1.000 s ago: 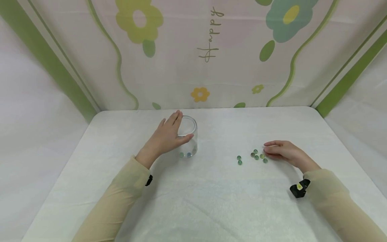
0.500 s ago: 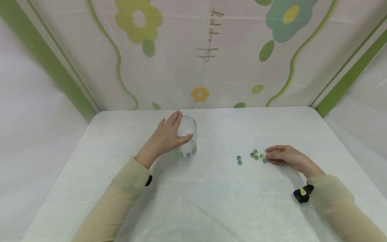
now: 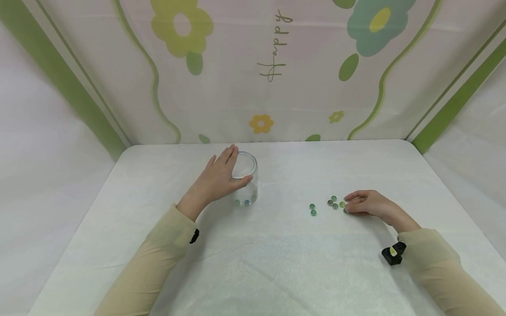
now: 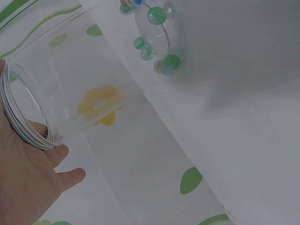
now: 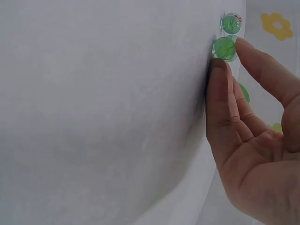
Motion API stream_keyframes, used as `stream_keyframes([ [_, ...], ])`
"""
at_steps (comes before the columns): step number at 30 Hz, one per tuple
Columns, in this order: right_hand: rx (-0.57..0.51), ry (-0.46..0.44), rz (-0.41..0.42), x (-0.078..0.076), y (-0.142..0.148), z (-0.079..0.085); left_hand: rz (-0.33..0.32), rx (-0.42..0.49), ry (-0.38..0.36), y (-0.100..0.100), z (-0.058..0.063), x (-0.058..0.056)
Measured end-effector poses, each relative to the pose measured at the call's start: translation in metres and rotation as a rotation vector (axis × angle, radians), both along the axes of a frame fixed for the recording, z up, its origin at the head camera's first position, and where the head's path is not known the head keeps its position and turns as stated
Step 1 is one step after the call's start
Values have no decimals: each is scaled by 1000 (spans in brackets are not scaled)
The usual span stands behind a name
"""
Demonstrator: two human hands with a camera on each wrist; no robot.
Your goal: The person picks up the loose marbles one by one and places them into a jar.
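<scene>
A clear jar (image 3: 253,188) with a few marbles at its bottom stands upright on the white table. My left hand (image 3: 216,177) grips the jar's rim from the left, thumb in front and fingers behind, and the left wrist view shows the palm against the ringed neck (image 4: 28,126). At the right, my right hand (image 3: 373,205) is low over the table with thumb and forefinger tips at two sides of a green marble (image 5: 225,48), pinching it. Beside those fingertips lie several loose marbles, among them a yellow-green one (image 3: 342,204) and a brownish one (image 3: 330,202).
Two green marbles (image 3: 312,209) lie apart from the group, on the side nearer the jar. Behind the table's far edge hangs a flowered cloth (image 3: 296,96). White cloth walls (image 3: 47,131) stand at both sides.
My right hand has come down toward the near side of the marble group, then slightly left, its fingertips now partly covering the nearest green marble. My left hand and the jar stay put.
</scene>
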State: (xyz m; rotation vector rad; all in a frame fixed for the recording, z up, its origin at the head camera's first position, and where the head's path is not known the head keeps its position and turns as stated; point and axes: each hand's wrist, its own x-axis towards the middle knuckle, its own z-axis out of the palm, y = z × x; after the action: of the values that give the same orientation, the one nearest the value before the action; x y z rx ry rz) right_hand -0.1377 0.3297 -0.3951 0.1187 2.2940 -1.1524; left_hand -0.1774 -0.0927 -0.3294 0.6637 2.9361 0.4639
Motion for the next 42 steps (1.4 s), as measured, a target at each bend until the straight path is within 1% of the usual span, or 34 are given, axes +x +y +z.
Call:
stream_keyframes([
  [8, 7, -9, -2, 0, -2, 1, -1, 8, -2, 0, 0, 1],
  [20, 39, 8, 21, -1, -3, 2, 1, -2, -6, -1, -2, -1],
  [27, 13, -14, -11, 0, 1, 3, 1, 1, -10, 0, -1, -1],
  [31, -64, -45, -53, -1, 6, 0, 0, -1, -11, 0, 0, -1],
  [35, -200, -89, -118, -4, 11, -1, 1, 0, -13, 0, 0, -1],
  [37, -261, -106, -146, -5, 13, 0, 1, 2, -14, -1, 0, -1],
  [42, -364, -125, -206, -11, 12, 8, -1, 2, -11, -1, 0, -1],
])
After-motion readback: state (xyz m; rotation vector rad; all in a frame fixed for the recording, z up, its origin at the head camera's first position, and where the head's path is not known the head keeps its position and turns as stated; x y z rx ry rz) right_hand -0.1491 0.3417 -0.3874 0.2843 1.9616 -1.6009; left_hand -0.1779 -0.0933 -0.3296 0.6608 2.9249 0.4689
